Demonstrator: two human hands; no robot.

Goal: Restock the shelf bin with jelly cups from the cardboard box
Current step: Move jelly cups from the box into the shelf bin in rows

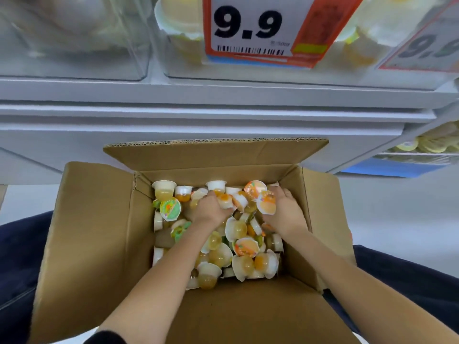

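Cardboard box (99, 232) sits open between your knees, flaps spread, loose jelly cups (231, 254) heaped inside it. Your left hand (210, 209) is down in the box near its far wall, fingers curled round a few cups. Your right hand (283, 209) is beside it, toward the box's right wall, gripping two cups with orange lids (260, 197). Above the box, beyond its far flap, the clear shelf bin (178, 68) carries a 9.9 price tag (250, 28).

Open air above the cardboard box (99, 219); upright far flap (213, 155), overhanging shelf edge (198, 95) beyond
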